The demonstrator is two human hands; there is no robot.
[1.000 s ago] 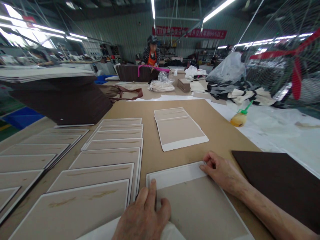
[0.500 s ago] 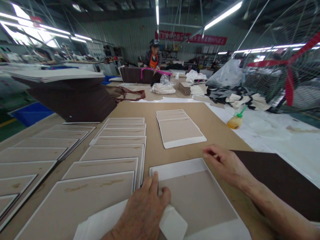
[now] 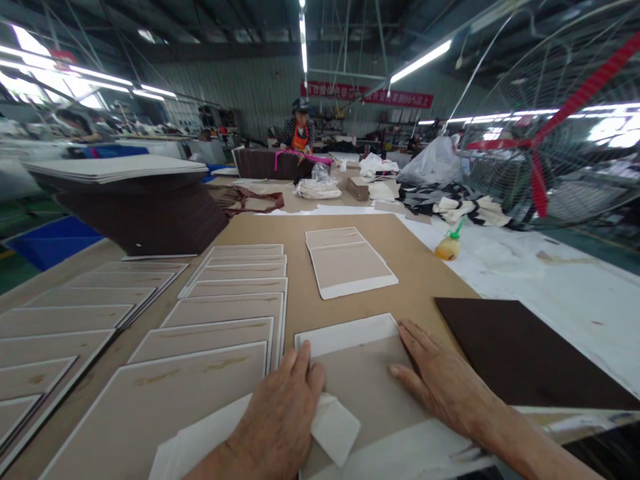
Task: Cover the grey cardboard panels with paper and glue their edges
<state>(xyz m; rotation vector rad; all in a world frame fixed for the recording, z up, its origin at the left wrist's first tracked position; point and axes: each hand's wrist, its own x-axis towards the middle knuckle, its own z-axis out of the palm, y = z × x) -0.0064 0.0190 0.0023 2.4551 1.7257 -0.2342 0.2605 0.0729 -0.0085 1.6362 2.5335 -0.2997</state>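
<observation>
In front of me lies a beige panel (image 3: 360,373) with white borders, a wide white strip along its far end. My left hand (image 3: 283,407) presses its extended forefinger on the panel's far left corner. White strips (image 3: 336,428) stick out from beneath that hand on both sides; it appears to hold them with its other fingers, which are partly hidden. Fingers stretched, my right hand (image 3: 433,370) lies flat along the panel's right edge near the far corner. Beyond it rests another beige panel (image 3: 350,262), apart from both hands.
Overlapping rows of similar panels (image 3: 220,310) cover the left side. Behind them leans a tall stack of dark panels (image 3: 140,213). At right are a dark brown sheet (image 3: 520,353), a yellow squeeze bottle (image 3: 449,247) and a fan (image 3: 540,143). A person (image 3: 300,130) stands across the table.
My right hand has come in from the right and now lies flat on the panel's edge, fingers opened out. My left hand stays at the far left corner. The view has turned slightly right.
</observation>
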